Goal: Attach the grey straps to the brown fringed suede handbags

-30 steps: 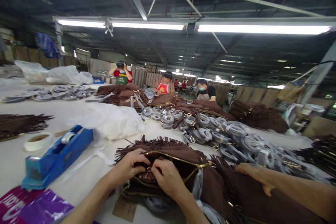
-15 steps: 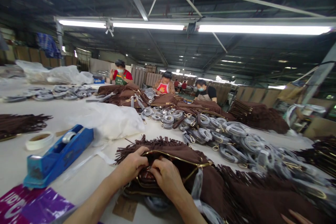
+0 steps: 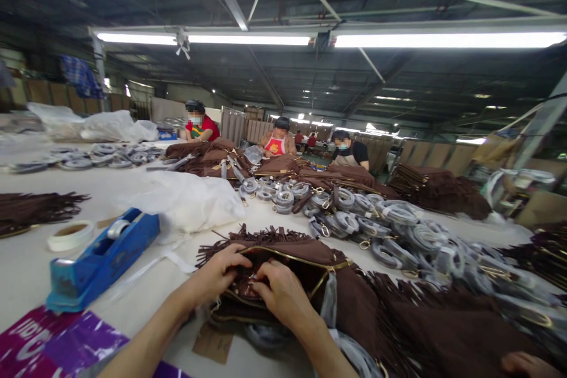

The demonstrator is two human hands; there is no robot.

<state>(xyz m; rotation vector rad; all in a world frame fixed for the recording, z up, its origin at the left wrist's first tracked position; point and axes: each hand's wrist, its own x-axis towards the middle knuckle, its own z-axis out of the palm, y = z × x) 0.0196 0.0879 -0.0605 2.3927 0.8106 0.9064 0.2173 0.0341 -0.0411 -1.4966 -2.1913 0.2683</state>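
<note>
A brown fringed bag [image 3: 310, 251] lies on the table with its gold zipper open. My left hand [image 3: 222, 271] grips the left side of the opening, thumb and fingers pressed together on the edge. Inside the mouth, my right hand [image 3: 283, 292] has curled fingers pinched at the patterned lining [image 3: 243, 286]; its fingertips are partly hidden. A brown card tag [image 3: 212, 342] sticks out below the bag. Beside it is a plastic-wrapped strap [image 3: 328, 301].
A blue tape dispenser [image 3: 104, 260], a tape roll [image 3: 71, 236] and purple plastic packaging [image 3: 80, 342] are at left. Wrapped strap coils [image 3: 398, 230] spread across the right. Another person's hand [image 3: 527, 363] rests on a brown fringed piece [image 3: 452, 331]. Several co-workers sit behind bag piles.
Both hands have shifted slightly inside the bag's mouth, and more of the patterned lining shows between them. The other person's hand at lower right has moved rightward.
</note>
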